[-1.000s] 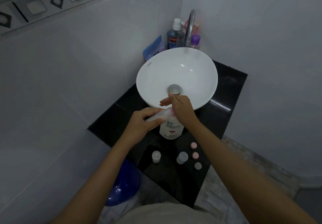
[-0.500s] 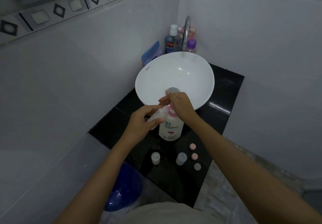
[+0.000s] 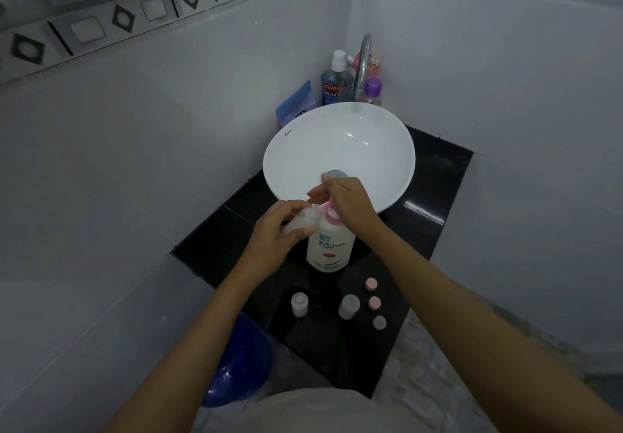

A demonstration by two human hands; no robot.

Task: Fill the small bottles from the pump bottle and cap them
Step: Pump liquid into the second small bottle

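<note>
A white pump bottle (image 3: 331, 247) with a pink pump stands on the black counter (image 3: 435, 196) in front of the basin. My right hand (image 3: 347, 201) rests on top of the pump head, fingers fairly straight. My left hand (image 3: 276, 233) grips a small translucent bottle (image 3: 301, 221), tilted with its mouth at the pink spout. Nearer me on the counter stand two more small bottles, one white-capped (image 3: 299, 303), one greyish (image 3: 349, 306). Beside them lie two pink caps (image 3: 371, 283) (image 3: 374, 302) and a grey cap (image 3: 379, 322).
A white round basin (image 3: 381, 149) with a chrome tap (image 3: 363, 61) fills the back of the counter. Behind it stand a mouthwash bottle (image 3: 333, 82), a purple-capped bottle (image 3: 372, 92) and a blue pouch (image 3: 296, 103). A blue bucket (image 3: 236, 375) sits on the floor below left.
The view has tilted slightly, so everything sits lower in frame. My hands stay at the pump bottle, and the small bottle stays at the spout.
</note>
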